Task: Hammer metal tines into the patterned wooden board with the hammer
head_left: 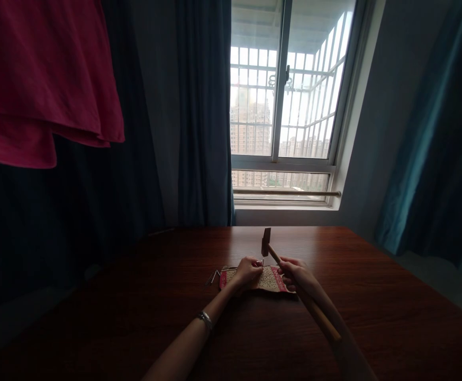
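A hammer (322, 319) with a wooden handle is gripped in my right hand (296, 272), its head raised above the table and tilted up. My left hand (248, 271) pinches a thin metal rod (263, 262), which stands upright over a flat piece of material (268, 279). That piece is cream with dark dots and has red patterned ends; I cannot tell whether the dots are holes or print. The hammer head is above the rod, apart from it. Several slim metal rods (214, 277) lie at the left end of the piece. A bracelet is on my left wrist.
The brown wooden table (167, 317) reaches to the wall under a barred window (280, 106). Blue curtains (202, 116) hang at both sides. A red cloth (48, 79) hangs at the upper left.
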The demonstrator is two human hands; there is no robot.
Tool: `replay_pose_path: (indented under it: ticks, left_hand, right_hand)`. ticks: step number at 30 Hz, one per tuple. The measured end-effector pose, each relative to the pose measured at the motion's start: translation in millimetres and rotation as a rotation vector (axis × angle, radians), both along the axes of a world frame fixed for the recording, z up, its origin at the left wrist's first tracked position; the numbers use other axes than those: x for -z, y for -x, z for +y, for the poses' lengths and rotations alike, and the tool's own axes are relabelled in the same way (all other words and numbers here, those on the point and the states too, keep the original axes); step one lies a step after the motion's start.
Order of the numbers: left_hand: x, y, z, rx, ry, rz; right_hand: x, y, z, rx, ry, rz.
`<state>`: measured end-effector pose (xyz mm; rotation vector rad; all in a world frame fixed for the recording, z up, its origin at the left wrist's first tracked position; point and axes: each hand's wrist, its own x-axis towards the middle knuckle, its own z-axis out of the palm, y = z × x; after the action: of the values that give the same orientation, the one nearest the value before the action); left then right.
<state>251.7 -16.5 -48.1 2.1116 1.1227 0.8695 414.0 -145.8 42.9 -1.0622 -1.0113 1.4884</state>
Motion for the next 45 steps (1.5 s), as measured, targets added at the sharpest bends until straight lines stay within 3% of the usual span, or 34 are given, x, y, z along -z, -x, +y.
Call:
replay_pose_path:
  ticks: [7,17,28,40,45]
  left_hand:
    - [0.1,0,1,0.022,-0.005,-0.01]
    - [-12.1,0,-11,-0.022,0.031,-0.009]
    - [8.1,-1,6,0.005,-0.04,0.014]
    - [10.2,0,7,0.028,-0.053,0.015]
    - [10.8,0,8,0.026,-0.053,0.02]
  right_hand:
    - [-0.6,1,1,0.002,0.01,0.012]
    - [3.7,0,2,0.029,-0.012,0.001]
    - [6.1,4,0,0.053,-0.047,-0.025]
    - [5.2,7,-1,0.072,-0.096,-0.032]
    - [10.4,9,-2,0.043,-0.037,-0.029]
